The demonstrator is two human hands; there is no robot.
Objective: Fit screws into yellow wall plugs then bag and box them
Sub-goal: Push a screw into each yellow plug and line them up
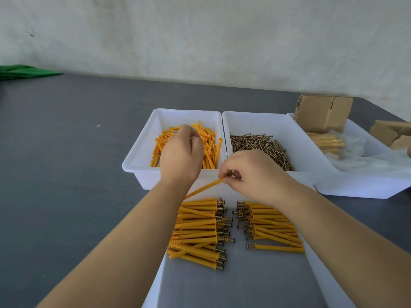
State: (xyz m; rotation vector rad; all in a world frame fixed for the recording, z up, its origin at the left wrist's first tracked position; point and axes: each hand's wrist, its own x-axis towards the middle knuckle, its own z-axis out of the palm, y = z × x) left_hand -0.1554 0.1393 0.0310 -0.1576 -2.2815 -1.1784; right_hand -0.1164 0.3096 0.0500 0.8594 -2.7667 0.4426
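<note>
Left hand (181,152) down in the white tub (142,152) of loose yellow plugs (210,150), fingers curled among them; whether pinching one, cannot tell. Right hand (251,174) just in front of the tub of screws (262,145), fingers pinching the head end of a yellow plug (203,188) slanting down to the left. Nearer, two heaps of fitted plugs (198,232) in a shallow tray (318,276) on the grey desk (66,174). Far right, bagged plugs (329,142) beside a cardboard box (322,114).

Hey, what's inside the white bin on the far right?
The far right bin holds a clear plastic bag with assembled yellow plugs inside, and an open cardboard box at its back. What lies under the bag and box is covered.
</note>
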